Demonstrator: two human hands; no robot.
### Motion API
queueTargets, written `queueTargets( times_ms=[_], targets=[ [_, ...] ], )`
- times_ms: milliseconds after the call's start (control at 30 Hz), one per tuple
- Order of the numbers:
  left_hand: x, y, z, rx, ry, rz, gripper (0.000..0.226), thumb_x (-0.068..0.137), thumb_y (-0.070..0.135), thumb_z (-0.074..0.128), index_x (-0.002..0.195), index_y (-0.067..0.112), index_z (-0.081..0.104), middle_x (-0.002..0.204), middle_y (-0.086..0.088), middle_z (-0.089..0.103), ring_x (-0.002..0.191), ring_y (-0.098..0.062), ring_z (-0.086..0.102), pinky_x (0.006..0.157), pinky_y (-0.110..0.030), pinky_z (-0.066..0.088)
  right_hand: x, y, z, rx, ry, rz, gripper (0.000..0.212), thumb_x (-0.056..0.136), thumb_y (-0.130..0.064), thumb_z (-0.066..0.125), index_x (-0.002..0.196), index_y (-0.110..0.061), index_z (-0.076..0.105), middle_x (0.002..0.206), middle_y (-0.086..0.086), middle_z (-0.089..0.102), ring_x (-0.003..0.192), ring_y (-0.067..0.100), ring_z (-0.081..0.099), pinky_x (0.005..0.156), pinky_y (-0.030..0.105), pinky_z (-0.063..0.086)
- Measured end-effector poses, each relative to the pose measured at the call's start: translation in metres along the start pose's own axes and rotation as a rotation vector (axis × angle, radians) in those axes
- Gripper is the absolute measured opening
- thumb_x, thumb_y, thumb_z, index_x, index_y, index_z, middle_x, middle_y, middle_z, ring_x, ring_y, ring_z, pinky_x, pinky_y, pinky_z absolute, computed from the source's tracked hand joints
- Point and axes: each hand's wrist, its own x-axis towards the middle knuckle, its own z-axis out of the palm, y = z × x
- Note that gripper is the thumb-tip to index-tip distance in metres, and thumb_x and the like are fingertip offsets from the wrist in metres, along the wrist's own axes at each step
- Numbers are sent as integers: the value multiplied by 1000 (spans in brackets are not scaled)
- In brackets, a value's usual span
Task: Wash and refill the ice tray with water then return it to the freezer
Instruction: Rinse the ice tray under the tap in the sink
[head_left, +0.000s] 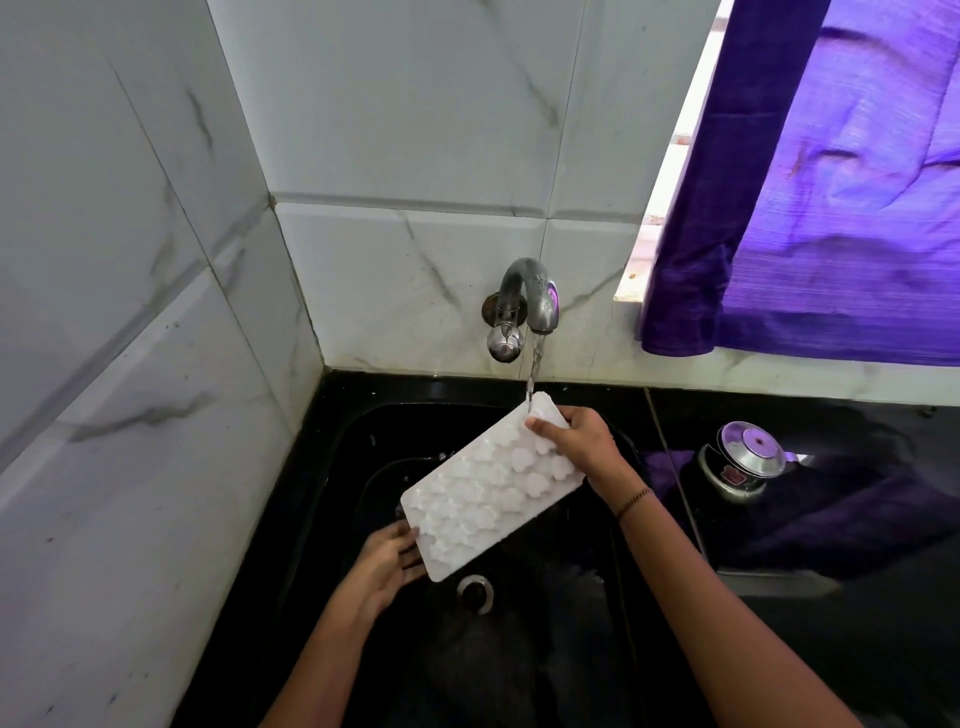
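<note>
A white ice tray with flower-shaped moulds is held tilted over the black sink, its bumpy underside facing me. My right hand grips the tray's upper far end, thumb across it. At the lower near end, my left hand holds the tray, with fingers underneath. Water runs from the steel tap onto the tray's top corner.
A steel drain sits in the sink floor below the tray. On the black counter to the right stands a pressure cooker lid. A purple curtain hangs over the window at the upper right. Marble tiles cover the walls.
</note>
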Motion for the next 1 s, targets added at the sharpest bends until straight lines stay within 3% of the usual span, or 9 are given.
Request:
queueTargets(
  times_ms=[167,267,333,400,500,567,733,867,1000],
  targets=[
    [-7,0,3,4,-85,-1,25,94,-1,43,111,14,54,96,-8,66,85,-22,64,53,-28,55,12,-7,-11,47,-83,63,35,83,-32,69,102,-3,67,90,13,70,79,23,65,81,40,54],
    [-4,0,8,-30,-72,32,31,94,-3,44,121,10,49,95,-10,65,83,-24,63,49,-27,54,19,-5,-10,-45,-7,-24,39,85,-33,66,116,-8,64,102,10,70,89,21,64,82,34,51],
    [-2,0,11,-50,-61,52,33,94,-3,44,125,8,47,97,-11,65,83,-26,63,49,-28,55,21,-2,-3,-336,119,-130,48,91,-36,57,132,-12,53,121,9,62,108,23,57,89,32,45],
    [-1,-1,15,-67,-62,72,34,94,-3,44,126,7,47,97,-12,65,83,-26,63,49,-28,55,15,3,8,-724,212,-251,54,98,-39,41,144,-10,34,141,10,45,129,25,41,105,37,35],
    [-2,-4,17,-87,-59,101,31,94,-3,44,123,7,48,96,-11,65,82,-26,64,50,-29,55,9,12,21,-988,274,-336,66,100,-47,18,149,-4,13,156,14,18,145,25,15,117,46,4],
    [-4,-8,18,-97,-65,113,28,94,-2,44,120,8,49,96,-10,65,82,-24,64,53,-30,56,6,17,28,-1106,318,-389,76,94,-56,10,148,-2,14,156,19,15,146,29,12,117,51,-2],
    [-8,-10,32,-133,-96,129,22,94,-2,44,107,14,54,93,-10,66,78,-22,65,56,-30,57,-11,29,63,-1143,255,-494,80,91,-59,14,146,-1,22,154,24,14,145,36,10,114,51,8],
    [-6,-4,46,-131,-124,160,23,95,1,44,106,14,58,85,-7,71,68,-17,69,54,-28,57,-38,41,99,-1125,142,-598,73,92,-51,22,145,0,28,154,22,19,144,32,15,114,47,11],
    [-5,0,51,-131,-119,171,34,96,-2,35,109,16,61,98,-9,70,82,-18,67,55,-23,55,-55,44,114,-1151,60,-668,61,94,-38,25,142,-3,36,153,17,25,143,27,21,113,44,13]
  ],
)
